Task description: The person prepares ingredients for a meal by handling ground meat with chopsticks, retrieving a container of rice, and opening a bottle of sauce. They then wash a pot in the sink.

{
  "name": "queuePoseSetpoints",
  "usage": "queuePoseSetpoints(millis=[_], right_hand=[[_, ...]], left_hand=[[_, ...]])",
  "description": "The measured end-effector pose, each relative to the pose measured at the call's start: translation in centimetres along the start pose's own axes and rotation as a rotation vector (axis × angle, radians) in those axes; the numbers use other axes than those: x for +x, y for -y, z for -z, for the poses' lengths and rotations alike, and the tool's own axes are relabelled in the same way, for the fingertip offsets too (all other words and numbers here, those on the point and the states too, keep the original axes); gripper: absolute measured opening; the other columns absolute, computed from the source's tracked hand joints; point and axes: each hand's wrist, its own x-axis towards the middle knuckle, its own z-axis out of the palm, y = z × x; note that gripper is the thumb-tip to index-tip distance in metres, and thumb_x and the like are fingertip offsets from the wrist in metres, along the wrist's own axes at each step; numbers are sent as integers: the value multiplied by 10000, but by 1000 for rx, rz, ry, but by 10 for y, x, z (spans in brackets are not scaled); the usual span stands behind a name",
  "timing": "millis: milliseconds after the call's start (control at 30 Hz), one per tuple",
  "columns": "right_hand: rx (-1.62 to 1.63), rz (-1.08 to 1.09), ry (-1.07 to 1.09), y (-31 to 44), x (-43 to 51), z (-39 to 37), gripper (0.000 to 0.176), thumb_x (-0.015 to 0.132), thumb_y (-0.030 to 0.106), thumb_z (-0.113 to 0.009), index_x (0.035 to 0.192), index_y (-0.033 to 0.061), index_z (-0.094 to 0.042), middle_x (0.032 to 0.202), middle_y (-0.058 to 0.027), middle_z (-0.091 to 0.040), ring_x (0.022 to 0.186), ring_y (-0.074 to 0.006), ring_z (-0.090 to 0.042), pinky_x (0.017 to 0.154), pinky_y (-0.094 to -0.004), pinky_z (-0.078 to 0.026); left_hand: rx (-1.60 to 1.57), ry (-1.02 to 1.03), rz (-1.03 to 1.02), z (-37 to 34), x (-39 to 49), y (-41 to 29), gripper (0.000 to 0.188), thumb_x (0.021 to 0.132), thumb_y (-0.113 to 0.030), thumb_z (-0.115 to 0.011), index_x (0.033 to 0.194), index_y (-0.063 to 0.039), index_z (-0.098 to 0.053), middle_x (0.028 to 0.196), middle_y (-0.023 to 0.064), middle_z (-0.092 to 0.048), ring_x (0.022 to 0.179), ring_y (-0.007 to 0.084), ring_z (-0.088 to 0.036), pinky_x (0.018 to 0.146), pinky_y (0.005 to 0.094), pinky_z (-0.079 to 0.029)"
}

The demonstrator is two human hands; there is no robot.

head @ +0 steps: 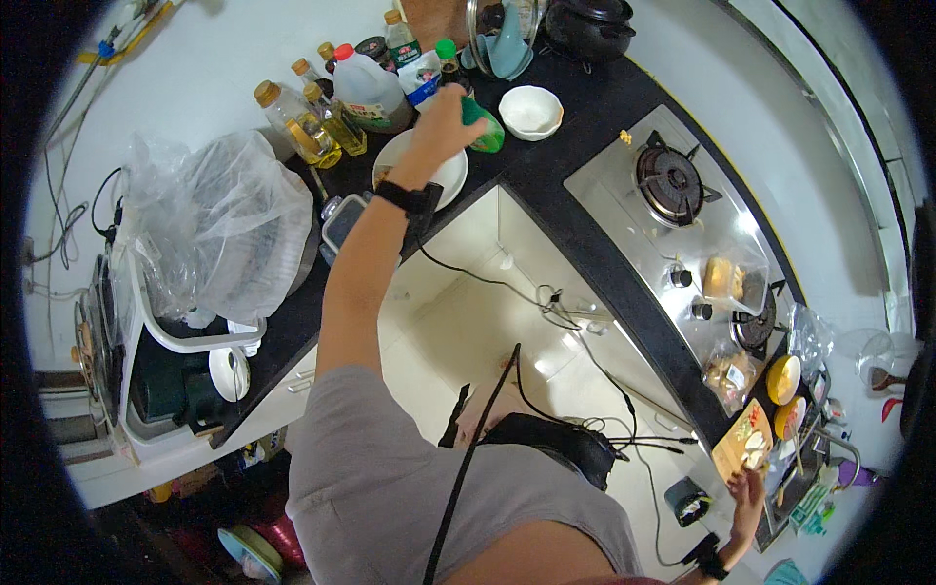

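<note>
My left hand (pixel 442 131) reaches across the counter with a green plastic packet (pixel 486 135) between its thumb and fingers. Beneath that wrist is a white bowl (pixel 455 175), partly hidden, with some brown food in it. A smaller white scalloped bowl (pixel 531 112) stands just right of the packet. Behind my fingers rises a dark bottle with a green cap (pixel 446 51). Far to the lower right, my right hand (pixel 747 488) is at the near end of a wooden cutting board (pixel 726 450). White pieces and chopped red and green food lie on that board; whether my fingers grip anything is unclear.
Oil bottles (pixel 296 128) and a large plastic jug (pixel 369 84) line the wall. A steel gas stove (pixel 629 175) holds a bagged food block (pixel 724 278). Yellow bowls (pixel 783 380) sit near the sink (pixel 793 475). Cables (pixel 482 276) hang below my left wrist.
</note>
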Motion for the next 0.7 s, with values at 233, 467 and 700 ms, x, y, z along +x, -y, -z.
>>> queuePoseSetpoints(millis=[233, 467, 700], right_hand=[[19, -185, -96, -14, -17, -2, 480, 890, 390, -558, 1200, 27, -500, 1012, -101, -616, 886, -191, -598, 777, -314, -456], [-22, -152, -9, 13, 2, -15, 486, 894, 381, -552, 1205, 11, -495, 1004, -101, -621, 890, -196, -602, 779, -320, -458], [39, -175, -44, -3, -12, -17, 467, 902, 355, -548, 1215, 18, -474, 1022, -120, -612, 900, -204, -609, 788, -317, -474]], left_hand=[[247, -161, -77, 82, 14, 49, 475, 746, -289, -704, 1051, -14, -464, 999, 202, -532, 906, 371, -555, 747, 421, -470], [308, -93, 78, 28, 34, 91, 534, 759, -314, -690, 1123, -25, -428, 1063, 204, -500, 950, 385, -548, 753, 448, -476], [379, -112, 136, 35, 27, 103, 568, 742, -353, -694, 1108, -5, -434, 1057, 185, -509, 882, 377, -575, 680, 451, -496]])
